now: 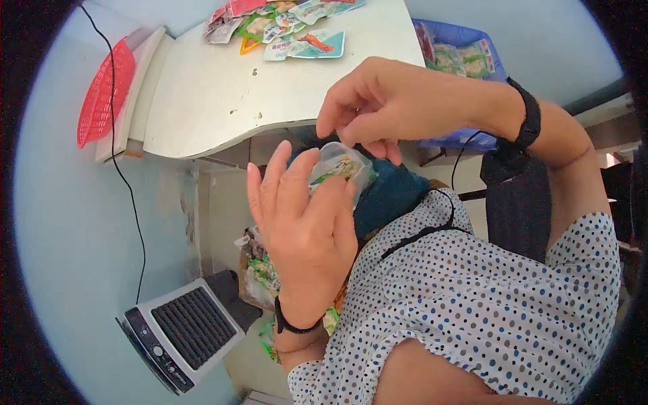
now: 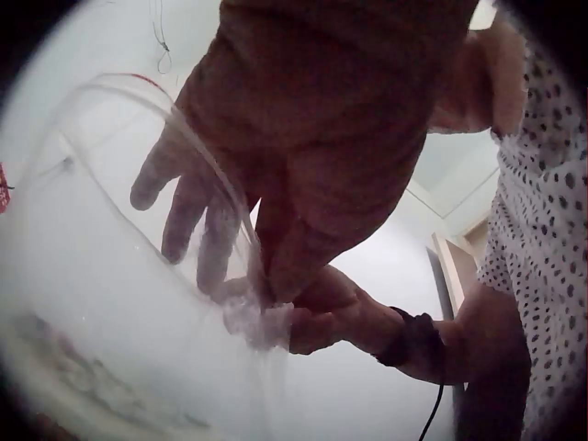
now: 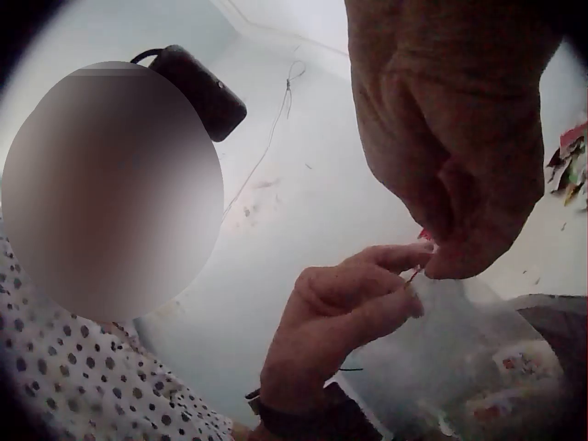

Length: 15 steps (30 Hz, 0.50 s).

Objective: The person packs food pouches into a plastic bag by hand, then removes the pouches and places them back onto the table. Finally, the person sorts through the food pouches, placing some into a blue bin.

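Note:
A clear plastic bag (image 1: 335,156) hangs between both hands over the lap, with green and pale packets showing through its film. The thumb and index finger of my left hand (image 1: 297,216) pinch its upper part, while the other fingers stand spread. From the far side, my right hand (image 1: 388,108) comes down on the bag's top edge, thumb and fingertips together. In the right wrist view a small red bit (image 3: 425,236) shows at the meeting fingertips. A thin red line (image 2: 147,81) runs along part of the bag's edge in the left wrist view.
A white table (image 1: 196,101) stands ahead, with several snack packets (image 1: 304,45) at its back. A red basket (image 1: 108,94) leans at left; a blue crate (image 1: 466,34) of packets sits at right. Below are a box of packets (image 1: 260,273) and a grey-black appliance (image 1: 185,331).

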Each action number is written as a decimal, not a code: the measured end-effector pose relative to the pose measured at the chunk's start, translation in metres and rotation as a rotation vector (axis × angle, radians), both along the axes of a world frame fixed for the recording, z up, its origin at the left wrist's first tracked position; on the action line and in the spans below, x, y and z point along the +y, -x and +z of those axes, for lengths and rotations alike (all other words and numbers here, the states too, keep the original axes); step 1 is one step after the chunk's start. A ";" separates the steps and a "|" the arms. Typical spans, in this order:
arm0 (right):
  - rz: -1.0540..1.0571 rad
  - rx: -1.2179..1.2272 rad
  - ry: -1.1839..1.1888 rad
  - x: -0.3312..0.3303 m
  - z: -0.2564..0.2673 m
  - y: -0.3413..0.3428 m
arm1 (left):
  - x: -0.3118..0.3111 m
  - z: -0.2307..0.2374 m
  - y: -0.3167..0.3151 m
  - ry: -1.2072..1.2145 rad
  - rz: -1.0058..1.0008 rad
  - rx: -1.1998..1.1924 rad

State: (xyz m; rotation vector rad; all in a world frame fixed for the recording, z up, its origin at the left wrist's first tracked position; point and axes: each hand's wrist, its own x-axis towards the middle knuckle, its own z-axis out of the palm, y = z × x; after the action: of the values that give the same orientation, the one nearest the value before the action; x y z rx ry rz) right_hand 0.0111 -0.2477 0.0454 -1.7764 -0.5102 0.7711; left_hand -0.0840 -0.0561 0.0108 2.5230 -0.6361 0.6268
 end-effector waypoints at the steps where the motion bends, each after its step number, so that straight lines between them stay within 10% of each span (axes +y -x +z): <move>1: -0.012 -0.023 0.026 -0.003 0.001 0.001 | 0.001 0.000 0.000 0.024 -0.005 0.014; 15: 0.015 0.012 0.332 0.004 0.006 0.011 | -0.011 0.000 0.001 0.136 -0.053 0.013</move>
State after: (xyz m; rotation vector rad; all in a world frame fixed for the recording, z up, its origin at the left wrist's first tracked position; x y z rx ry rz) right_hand -0.0003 -0.2441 0.0509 -2.0731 -0.4047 0.9175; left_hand -0.0852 -0.0675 0.0103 2.3751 -0.6315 0.6134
